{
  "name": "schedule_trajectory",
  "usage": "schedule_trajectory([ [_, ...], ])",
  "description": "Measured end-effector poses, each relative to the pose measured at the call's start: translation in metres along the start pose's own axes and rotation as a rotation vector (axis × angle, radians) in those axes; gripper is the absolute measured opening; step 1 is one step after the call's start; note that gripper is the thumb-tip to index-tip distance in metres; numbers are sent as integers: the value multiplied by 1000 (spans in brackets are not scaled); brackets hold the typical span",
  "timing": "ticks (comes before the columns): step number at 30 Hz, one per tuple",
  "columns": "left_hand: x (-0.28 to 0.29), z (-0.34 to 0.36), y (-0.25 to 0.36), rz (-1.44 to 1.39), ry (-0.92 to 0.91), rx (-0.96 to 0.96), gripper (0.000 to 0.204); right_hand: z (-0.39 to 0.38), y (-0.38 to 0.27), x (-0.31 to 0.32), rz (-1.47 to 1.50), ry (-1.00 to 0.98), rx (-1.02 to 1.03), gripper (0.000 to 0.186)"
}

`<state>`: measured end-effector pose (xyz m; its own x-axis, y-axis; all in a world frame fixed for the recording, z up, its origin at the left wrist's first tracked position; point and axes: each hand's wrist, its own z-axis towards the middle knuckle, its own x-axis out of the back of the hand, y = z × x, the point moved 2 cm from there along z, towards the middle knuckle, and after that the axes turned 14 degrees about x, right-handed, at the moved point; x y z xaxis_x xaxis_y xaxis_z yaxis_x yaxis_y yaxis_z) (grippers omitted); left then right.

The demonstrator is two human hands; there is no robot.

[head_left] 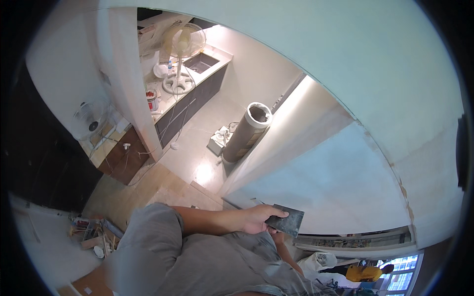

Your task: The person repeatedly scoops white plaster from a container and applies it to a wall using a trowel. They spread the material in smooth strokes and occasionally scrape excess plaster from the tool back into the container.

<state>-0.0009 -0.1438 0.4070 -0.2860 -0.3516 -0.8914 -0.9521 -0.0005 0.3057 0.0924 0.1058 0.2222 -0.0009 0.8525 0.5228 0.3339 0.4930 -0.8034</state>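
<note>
My left hand (pixel 257 218) reaches across from the left, its thumb lying on a dark grey rectangular plate (pixel 289 222) and its fingers mostly hidden. The plate is thin and flat, with pale dusty smears on its face. Close below, my right hand (pixel 276 235) is small in view, its fingers curled at the plate's lower left edge. What those fingers grip behind the plate is hidden. Beyond the hands stands a white wall panel (pixel 326 172) with a bluish, patchy surface.
A tall brown cylinder with a white rim (pixel 242 135) stands on the floor beside a boxy device (pixel 217 143). A standing fan (pixel 181 44) is on the counter (pixel 190 84); another fan (pixel 91 123) is at left. Tools (pixel 96 237) lie lower left. A person in yellow (pixel 363 273) is lower right.
</note>
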Motion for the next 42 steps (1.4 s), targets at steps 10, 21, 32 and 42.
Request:
schedule_trajectory([
  [10, -11, -5, 10, 13, 58, 58, 25, -2, 44, -19, -215, 64, 345, 49],
  [21, -12, -11, 14, 0, 94, 60, 29, -48, 43, -16, -72, 68, -385, 50],
  [32, -5, -32, 25, 18, 224, 156, 33, -11, 152, -67, -67, 104, -279, 53],
  [42, 8, -35, 33, 56, 187, 209, 35, -31, 118, -91, -17, 32, -366, 65],
])
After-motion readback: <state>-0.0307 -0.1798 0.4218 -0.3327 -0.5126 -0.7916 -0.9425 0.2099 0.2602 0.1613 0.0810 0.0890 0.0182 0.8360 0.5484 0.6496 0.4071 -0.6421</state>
